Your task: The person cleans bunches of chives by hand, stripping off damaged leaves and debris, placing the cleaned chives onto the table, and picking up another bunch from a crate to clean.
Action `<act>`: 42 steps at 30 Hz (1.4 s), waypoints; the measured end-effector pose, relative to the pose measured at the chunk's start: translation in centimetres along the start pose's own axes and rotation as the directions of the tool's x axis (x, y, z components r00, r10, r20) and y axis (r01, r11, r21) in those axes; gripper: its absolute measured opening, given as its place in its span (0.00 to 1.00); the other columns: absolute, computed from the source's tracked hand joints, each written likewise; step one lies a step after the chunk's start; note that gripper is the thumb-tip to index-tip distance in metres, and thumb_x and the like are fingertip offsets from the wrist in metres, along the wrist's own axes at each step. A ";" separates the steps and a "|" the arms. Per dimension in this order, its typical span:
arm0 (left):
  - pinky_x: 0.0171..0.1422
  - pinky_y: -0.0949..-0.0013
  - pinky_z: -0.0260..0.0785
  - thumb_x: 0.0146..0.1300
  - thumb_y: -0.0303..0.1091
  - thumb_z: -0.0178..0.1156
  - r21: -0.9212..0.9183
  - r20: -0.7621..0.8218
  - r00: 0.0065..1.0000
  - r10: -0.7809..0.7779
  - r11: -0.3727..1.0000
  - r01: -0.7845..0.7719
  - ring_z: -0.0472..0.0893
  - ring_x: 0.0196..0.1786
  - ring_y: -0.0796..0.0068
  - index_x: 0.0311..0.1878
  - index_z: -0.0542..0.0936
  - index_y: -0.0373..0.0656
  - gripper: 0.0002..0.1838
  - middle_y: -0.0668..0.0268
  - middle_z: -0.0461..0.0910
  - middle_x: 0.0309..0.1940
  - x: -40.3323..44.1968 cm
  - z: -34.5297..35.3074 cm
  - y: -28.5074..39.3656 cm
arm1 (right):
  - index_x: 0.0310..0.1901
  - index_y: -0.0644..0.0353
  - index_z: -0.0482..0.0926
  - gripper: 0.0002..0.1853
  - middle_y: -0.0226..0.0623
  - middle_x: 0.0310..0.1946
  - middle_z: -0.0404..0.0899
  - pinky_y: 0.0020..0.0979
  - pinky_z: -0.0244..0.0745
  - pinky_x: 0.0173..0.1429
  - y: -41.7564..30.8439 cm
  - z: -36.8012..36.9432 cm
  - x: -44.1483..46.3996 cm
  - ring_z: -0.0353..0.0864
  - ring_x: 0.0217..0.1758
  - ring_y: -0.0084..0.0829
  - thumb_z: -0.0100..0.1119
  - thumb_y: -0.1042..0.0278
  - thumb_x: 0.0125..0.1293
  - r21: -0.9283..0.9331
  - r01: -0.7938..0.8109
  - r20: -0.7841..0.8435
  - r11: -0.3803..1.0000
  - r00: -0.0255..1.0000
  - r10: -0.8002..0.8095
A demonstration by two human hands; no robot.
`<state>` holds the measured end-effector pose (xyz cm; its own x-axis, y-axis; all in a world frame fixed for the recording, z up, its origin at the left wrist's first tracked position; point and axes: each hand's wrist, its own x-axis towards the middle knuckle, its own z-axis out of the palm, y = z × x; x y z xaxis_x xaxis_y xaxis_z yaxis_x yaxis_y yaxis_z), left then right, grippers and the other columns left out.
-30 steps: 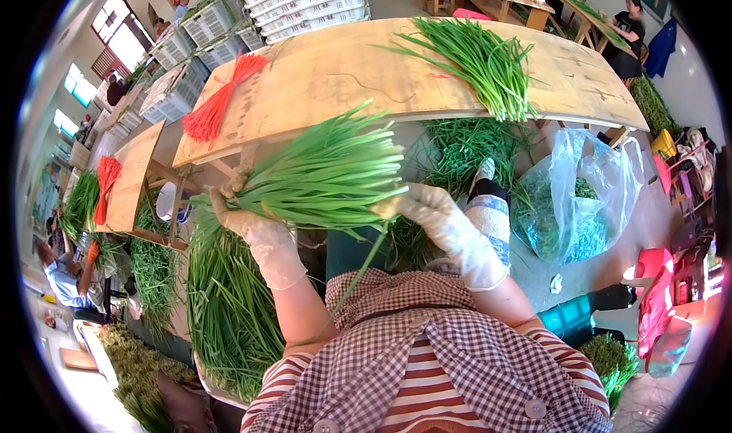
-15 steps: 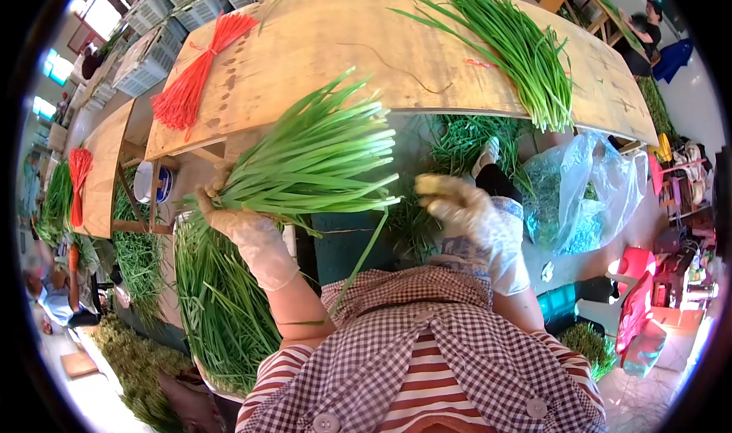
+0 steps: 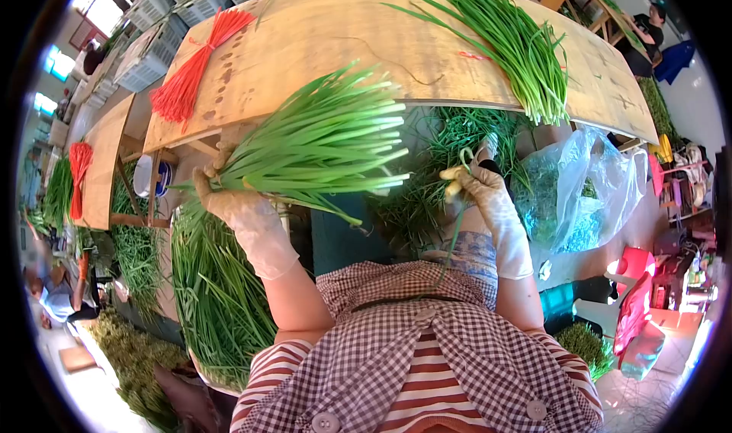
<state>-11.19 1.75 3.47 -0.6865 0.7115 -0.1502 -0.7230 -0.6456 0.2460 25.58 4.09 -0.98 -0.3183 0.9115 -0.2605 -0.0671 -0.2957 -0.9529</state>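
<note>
My left hand [image 3: 240, 219], in a pale thin glove, is closed round a thick bunch of garlic chives [image 3: 324, 143]. The bunch fans out in front of the table edge, its pale cut ends pointing right. To the right, my gloved right hand [image 3: 488, 193] pinches a single loose chive blade [image 3: 456, 238], which hangs down from the yellowed fingertips. It is apart from the bunch. Below my left hand lies a big heap of chives [image 3: 221, 296]. A bundle of chives [image 3: 515, 51] with a red tie rests on the table's right side.
The wooden table [image 3: 328, 36] spans the front, with a sheaf of red ties [image 3: 194, 70] at its left. A clear plastic bag [image 3: 591, 193] of greens stands at right. Loose greens [image 3: 473, 139] lie under the table. White crates [image 3: 149, 55] are stacked at back left.
My right hand has turned up and moved slightly right, now pinching a loose blade. The blade that hung below the bunch is gone from there. My left hand still holds the bunch.
</note>
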 end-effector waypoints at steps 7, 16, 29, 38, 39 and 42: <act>0.44 0.61 0.67 0.66 0.49 0.49 -0.033 0.093 0.993 -0.075 0.996 0.078 0.73 0.35 0.70 0.22 0.66 0.51 0.18 0.70 0.72 0.23 -3.4 1.4 -0.7 | 0.55 0.64 0.79 0.20 0.42 0.46 0.84 0.29 0.78 0.56 -2.0 2.2 -2.9 0.83 0.48 0.30 0.62 0.61 0.66 -0.201 -0.083 0.197 0.976 0.973 0.123; 0.46 0.59 0.69 0.62 0.41 0.54 0.014 0.144 0.990 0.003 1.000 -0.006 0.74 0.32 0.69 0.23 0.68 0.49 0.13 0.69 0.73 0.21 -6.9 4.3 -2.7 | 0.48 0.71 0.81 0.13 0.41 0.39 0.86 0.23 0.77 0.48 -1.8 5.5 -4.0 0.83 0.40 0.22 0.63 0.72 0.65 0.156 0.036 0.197 0.987 0.978 -0.067; 0.53 0.56 0.69 0.63 0.45 0.50 0.047 0.047 0.998 0.045 0.998 -0.047 0.75 0.36 0.64 0.22 0.69 0.48 0.16 0.67 0.72 0.22 -5.8 7.7 -4.7 | 0.43 0.66 0.83 0.09 0.38 0.30 0.86 0.26 0.77 0.46 0.4 -2.0 -3.7 0.83 0.34 0.24 0.59 0.72 0.65 -0.018 0.136 -0.044 0.991 0.990 -0.137; 0.56 0.55 0.71 0.64 0.50 0.48 0.170 0.116 0.993 -0.005 0.985 -0.015 0.78 0.46 0.59 0.37 0.77 0.46 0.18 0.60 0.81 0.39 -3.8 7.8 -5.0 | 0.60 0.61 0.74 0.35 0.49 0.57 0.76 0.36 0.70 0.64 -3.1 1.3 -0.2 0.76 0.60 0.42 0.73 0.52 0.52 -0.608 0.352 0.142 0.712 0.930 -0.339; 0.57 0.54 0.70 0.64 0.51 0.48 0.228 -0.012 0.998 0.070 0.972 -0.065 0.78 0.47 0.59 0.41 0.77 0.46 0.19 0.60 0.81 0.42 -5.3 9.1 -6.2 | 0.59 0.63 0.74 0.34 0.50 0.56 0.77 0.37 0.72 0.62 -3.5 2.9 0.5 0.77 0.59 0.42 0.71 0.53 0.54 -0.596 0.302 0.156 0.744 0.952 -0.262; 0.59 0.53 0.68 0.64 0.53 0.49 0.271 -0.065 0.994 0.093 0.960 -0.073 0.77 0.49 0.59 0.50 0.76 0.45 0.23 0.60 0.80 0.48 -5.9 9.4 -7.5 | 0.54 0.59 0.78 0.17 0.46 0.45 0.83 0.39 0.76 0.49 -2.1 6.2 2.6 0.83 0.43 0.43 0.60 0.62 0.66 -0.564 0.625 0.460 0.540 0.781 -0.423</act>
<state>-1.04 5.00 11.49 -0.7546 0.6286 -0.1881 -0.6229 -0.5962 0.5065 19.01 5.34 1.35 -0.6556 0.7049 0.2708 0.2983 0.5712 -0.7647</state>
